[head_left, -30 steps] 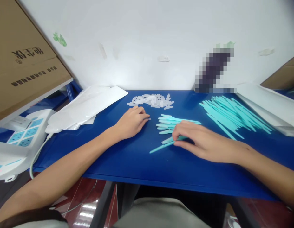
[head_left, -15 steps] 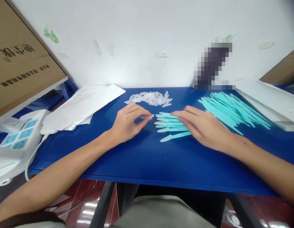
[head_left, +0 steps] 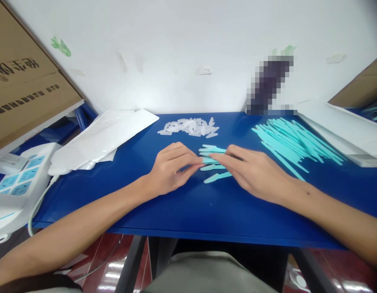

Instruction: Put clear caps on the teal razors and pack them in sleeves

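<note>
Several slim turquoise eyebrow razors [head_left: 217, 178] lie in a loose row on the blue table, heads to the left. My right hand [head_left: 255, 171] is closed over the row from the right, thumb and finger pinching one razor [head_left: 210, 161] near its head. From the left, my left hand [head_left: 177, 169] meets that razor's head with fingertips pinched together. The small translucent cap it held a moment earlier is hidden by those fingers. Behind the hands sits a pile of similar translucent caps [head_left: 192, 127].
A larger heap of turquoise razors [head_left: 295, 140] lies at the right, beside a white tray [head_left: 337, 126]. White plastic bags [head_left: 105, 136], a power strip [head_left: 26, 175] with a cable and a cardboard box [head_left: 26, 77] are on the left. A white wall [head_left: 176, 53] rises behind the table.
My left hand has moved right and slightly down with the cap, up to a razor's head. My right hand has shifted slightly down and now pinches a razor lower in the row.
</note>
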The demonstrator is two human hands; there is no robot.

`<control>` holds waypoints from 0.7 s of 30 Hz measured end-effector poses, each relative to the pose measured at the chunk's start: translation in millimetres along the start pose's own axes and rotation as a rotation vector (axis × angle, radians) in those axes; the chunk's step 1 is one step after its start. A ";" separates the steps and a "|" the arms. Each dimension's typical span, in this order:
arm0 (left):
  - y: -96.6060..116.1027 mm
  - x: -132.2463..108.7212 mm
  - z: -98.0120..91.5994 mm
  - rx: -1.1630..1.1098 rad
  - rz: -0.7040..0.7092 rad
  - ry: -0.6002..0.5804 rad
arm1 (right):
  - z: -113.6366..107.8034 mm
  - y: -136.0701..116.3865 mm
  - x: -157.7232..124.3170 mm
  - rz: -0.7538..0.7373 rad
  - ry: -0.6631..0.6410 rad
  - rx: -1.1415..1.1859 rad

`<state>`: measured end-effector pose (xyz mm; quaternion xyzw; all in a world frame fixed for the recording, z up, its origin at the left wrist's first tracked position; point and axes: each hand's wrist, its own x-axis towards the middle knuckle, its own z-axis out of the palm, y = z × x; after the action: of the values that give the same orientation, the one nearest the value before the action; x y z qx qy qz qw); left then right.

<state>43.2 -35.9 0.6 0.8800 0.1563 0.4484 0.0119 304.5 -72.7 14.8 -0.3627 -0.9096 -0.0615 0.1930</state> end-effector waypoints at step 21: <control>55.5 15.5 -17.9 -1.681 -0.927 -0.135 | -1.6 24.5 -4.7 0.023 -0.156 0.052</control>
<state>52.2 -86.4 32.4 0.4585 0.1150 0.3131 0.8237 324.9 -58.2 13.8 -0.3716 -0.9189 -0.0072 0.1319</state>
